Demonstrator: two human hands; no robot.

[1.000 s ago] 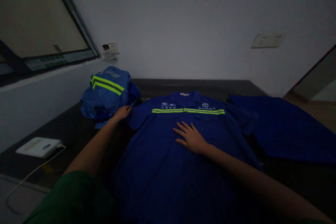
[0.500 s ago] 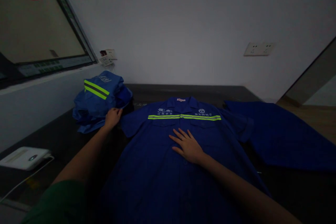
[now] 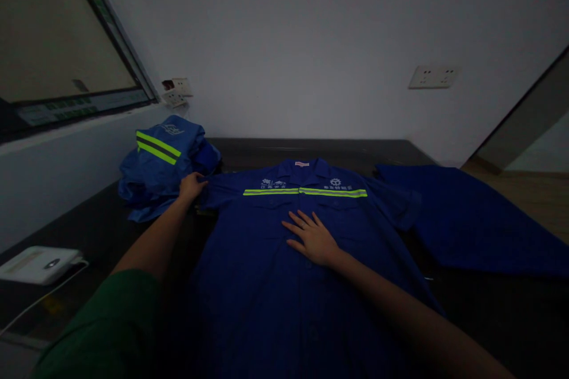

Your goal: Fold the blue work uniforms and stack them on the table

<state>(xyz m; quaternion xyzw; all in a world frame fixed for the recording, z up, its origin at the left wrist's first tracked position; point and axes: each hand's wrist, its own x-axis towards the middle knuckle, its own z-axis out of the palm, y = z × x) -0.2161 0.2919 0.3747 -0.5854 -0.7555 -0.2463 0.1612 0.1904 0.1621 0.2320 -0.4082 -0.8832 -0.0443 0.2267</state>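
A dark blue short-sleeved work shirt lies front up on the dark table, collar at the far side, with a yellow-green reflective stripe and white print across its chest. My left hand pinches the end of the shirt's left-side sleeve and holds it drawn outward. Flat on the shirt's front, just below the stripe, rests my right hand with its fingers spread. The lower part of the shirt fades into shadow near me.
A crumpled heap of blue work clothes with reflective stripes sits beside my left hand. Folded blue cloth lies at the right. A white device with a cable is at the left. The dark table meets a wall with sockets.
My left hand has taken the sleeve end and pulled it outward and up, stretching the sleeve. My right hand stays flat on the shirt. The whole view has shifted slightly.
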